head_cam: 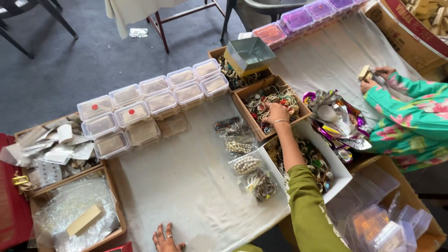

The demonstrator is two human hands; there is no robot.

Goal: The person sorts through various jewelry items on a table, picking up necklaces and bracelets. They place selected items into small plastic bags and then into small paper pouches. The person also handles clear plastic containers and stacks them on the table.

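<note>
My right hand (276, 113), with a thin bangle at the wrist and an olive-green sleeve, reaches into a brown cardboard tray (243, 96) full of tangled beaded jewellery (261, 103); its fingers are down among the pieces. My left hand (164, 239), wearing a ring, lies flat with fingers spread on the white cloth (186, 177) at the near edge. Small clear bags of beads (246, 163) lie on the cloth between my hands.
Rows of small lidded clear plastic boxes (154, 100) line the far edge. A white tray (343, 173) of more jewellery sits under my right arm. Another person in a green floral sleeve (410, 116) holds a small block at right. Trays of bags are at left.
</note>
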